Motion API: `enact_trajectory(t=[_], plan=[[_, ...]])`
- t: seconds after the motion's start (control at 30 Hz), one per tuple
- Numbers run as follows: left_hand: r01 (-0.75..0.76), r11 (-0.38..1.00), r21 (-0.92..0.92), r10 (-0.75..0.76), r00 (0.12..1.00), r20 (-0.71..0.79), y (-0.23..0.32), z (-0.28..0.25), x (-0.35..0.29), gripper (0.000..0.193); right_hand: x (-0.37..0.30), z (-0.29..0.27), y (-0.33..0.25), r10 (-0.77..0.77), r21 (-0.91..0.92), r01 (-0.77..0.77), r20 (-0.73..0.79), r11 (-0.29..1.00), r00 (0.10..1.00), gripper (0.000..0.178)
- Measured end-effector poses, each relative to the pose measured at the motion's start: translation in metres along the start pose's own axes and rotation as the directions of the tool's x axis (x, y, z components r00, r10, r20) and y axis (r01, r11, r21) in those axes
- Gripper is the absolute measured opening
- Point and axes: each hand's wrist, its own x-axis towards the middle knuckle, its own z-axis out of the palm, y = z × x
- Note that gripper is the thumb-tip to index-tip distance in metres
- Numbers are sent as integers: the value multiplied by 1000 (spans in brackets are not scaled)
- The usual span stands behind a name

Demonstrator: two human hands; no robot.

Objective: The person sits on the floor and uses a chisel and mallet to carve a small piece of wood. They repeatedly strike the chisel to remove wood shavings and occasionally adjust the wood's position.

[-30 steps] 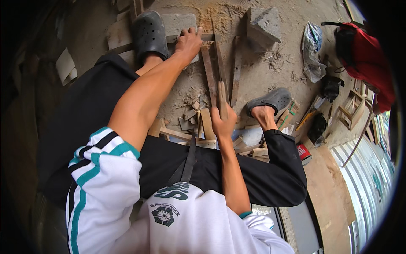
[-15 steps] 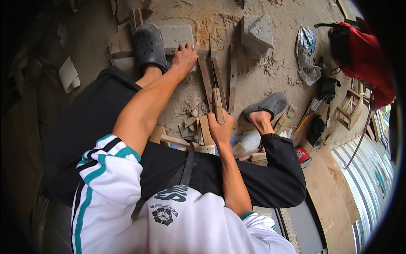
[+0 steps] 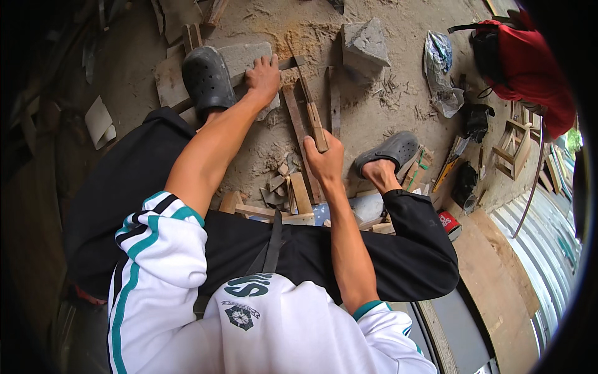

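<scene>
My left hand (image 3: 263,80) presses on a dark wooden strip (image 3: 291,63), its fingers bent over it. The strip lies across a grey concrete block (image 3: 246,57), and its right end sticks out past the block. My left foot, in a dark clog (image 3: 208,78), rests at the strip's left part. My right hand (image 3: 326,159) is closed around the wooden handle of a handsaw (image 3: 316,121). The saw's narrow blade, seen nearly edge-on, points away from me and reaches the strip's free end. Whether its teeth touch the wood I cannot tell.
Two loose strips, one long (image 3: 298,124) and one short (image 3: 335,100), lie near the saw. A rough concrete chunk (image 3: 364,47) stands beyond. Wood offcuts (image 3: 301,193) lie between my legs. To the right are another saw (image 3: 450,163), a red can (image 3: 448,223) and a red bag (image 3: 529,71).
The saw has swung so its tip leans further left, and my right hand has moved forward. My left hand's fingers have drawn in over the strip, which is now tilted. The view has shifted slightly.
</scene>
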Motion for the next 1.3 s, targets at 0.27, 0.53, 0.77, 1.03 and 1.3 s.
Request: enact_trajectory(t=[0.27, 0.53, 0.77, 1.03, 1.3], plan=[[-209, 971, -112, 168, 940, -297, -28, 12, 7, 42, 3, 2, -10, -2, 85, 0, 19, 996, 1000, 30], [-134, 957, -258, -21, 852, -523, -22, 26, 48, 31, 0, -3, -26, 33, 93, -41, 89, 995, 996, 35], [-84, 958, -274, -77, 845, -529, -18, 34, 53, 25, -6, -11, -57, 116, 22, -117, 44, 993, 992, 31], [-79, 965, -252, -79, 826, -559, -19, 31, 51, 26, -75, -45, -66, 188, 1, -189, 79, 982, 979, 22], [-43, 968, -246, -82, 875, -476, -17, 28, 50, 30, -30, -38, -64, 154, -53, -151, 50, 987, 987, 27]])
